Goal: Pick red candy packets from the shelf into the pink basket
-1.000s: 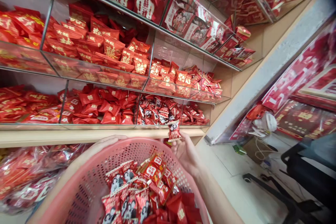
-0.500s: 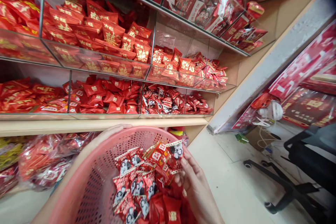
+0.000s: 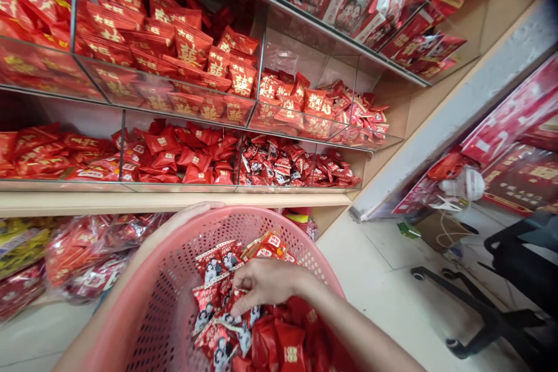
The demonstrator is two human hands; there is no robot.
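Observation:
A pink perforated plastic basket (image 3: 153,279) is tilted in front of me with small red packets inside. My left hand (image 3: 189,218) grips its far rim, the forearm running along the left side. Over the packets, my right hand (image 3: 265,282) is closed, fingers curled down and thumb below them; whatever lies between the fingertips is hidden. Beneath and beside it lie red packets printed with a black-and-white couple (image 3: 211,308). Orange-red packets (image 3: 272,244) rest behind the hand, and plain dark red packets (image 3: 290,346) lie nearer me.
Shelves with clear-fronted bins (image 3: 187,107) of red packets stand ahead, above a pale wooden ledge (image 3: 108,202). Plastic bags of packets (image 3: 82,261) sit below the ledge at left. To the right are tiled floor (image 3: 370,267), a black wheeled chair (image 3: 492,308) and a wall edge (image 3: 418,133).
My right hand has moved left from the basket's right side, where it held a couple-printed packet, to over the packets in the middle. My left hand stays on the rim.

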